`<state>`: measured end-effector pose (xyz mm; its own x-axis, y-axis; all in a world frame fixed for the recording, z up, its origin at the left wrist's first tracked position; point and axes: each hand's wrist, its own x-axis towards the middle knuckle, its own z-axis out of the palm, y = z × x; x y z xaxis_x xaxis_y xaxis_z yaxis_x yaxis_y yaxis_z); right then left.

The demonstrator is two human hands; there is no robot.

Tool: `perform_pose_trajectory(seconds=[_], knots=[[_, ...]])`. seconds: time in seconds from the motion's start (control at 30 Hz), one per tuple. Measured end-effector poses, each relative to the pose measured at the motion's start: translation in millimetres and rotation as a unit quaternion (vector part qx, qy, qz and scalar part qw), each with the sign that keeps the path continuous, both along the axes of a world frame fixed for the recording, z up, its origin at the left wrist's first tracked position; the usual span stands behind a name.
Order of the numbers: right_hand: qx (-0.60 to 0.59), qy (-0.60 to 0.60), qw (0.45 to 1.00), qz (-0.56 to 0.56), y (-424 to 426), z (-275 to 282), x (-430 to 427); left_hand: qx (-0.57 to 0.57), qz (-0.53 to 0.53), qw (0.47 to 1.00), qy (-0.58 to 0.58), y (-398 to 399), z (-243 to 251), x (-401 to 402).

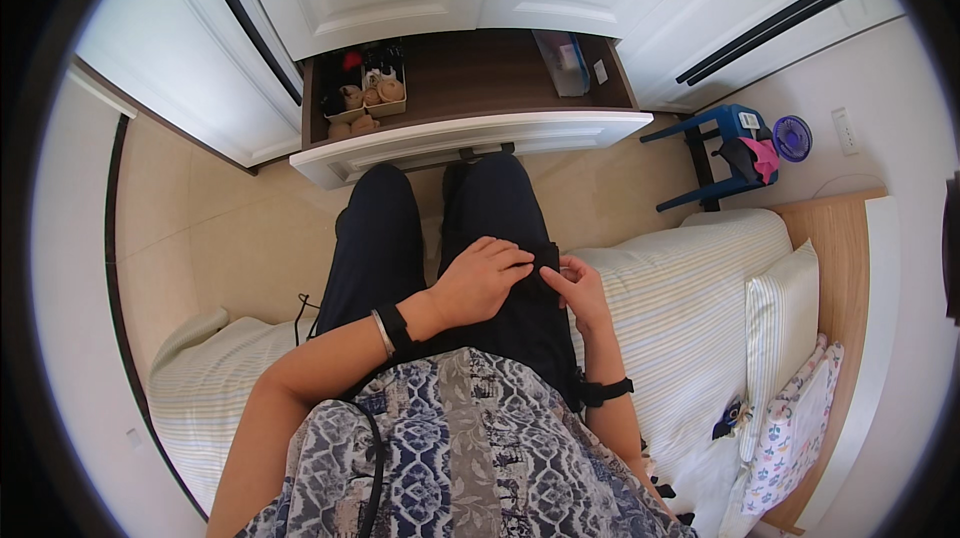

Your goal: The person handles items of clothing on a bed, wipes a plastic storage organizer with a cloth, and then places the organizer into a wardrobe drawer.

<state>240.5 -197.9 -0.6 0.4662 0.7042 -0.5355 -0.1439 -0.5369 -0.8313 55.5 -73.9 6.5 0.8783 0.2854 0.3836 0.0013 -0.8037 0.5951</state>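
Across my right thigh lies a dark cloth item, hard to tell apart from the dark trousers. My left hand rests on it, palm down, coming from the left side of the picture. My right hand is at its right edge, thumb and fingers close around that edge. Which arm is which is read from the picture's sides.
Before my knees an open white-fronted drawer holds rolled items in divided boxes and a clear plastic bag. A blue stool with a small purple fan stands right. I sit on a bed with a striped sheet.
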Motion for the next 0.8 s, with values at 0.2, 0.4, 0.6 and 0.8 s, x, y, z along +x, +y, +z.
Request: perform_pose_trajectory(seconds=[0.2,0.4,0.6,0.8], knots=[[0.005,-0.059,0.998,0.006,8,20,2,-0.134,0.192,0.968,0.084,16,-6,0],[0.022,-0.207,0.977,0.043,14,22,7,-0.332,0.156,0.914,0.175,35,-15,-3],[0.016,-0.352,0.934,0.06,25,45,-13,-0.425,0.093,0.869,0.237,41,-7,0],[0.075,-0.515,0.851,0.077,27,60,-33,-0.416,0.095,0.876,0.224,39,-10,2]])
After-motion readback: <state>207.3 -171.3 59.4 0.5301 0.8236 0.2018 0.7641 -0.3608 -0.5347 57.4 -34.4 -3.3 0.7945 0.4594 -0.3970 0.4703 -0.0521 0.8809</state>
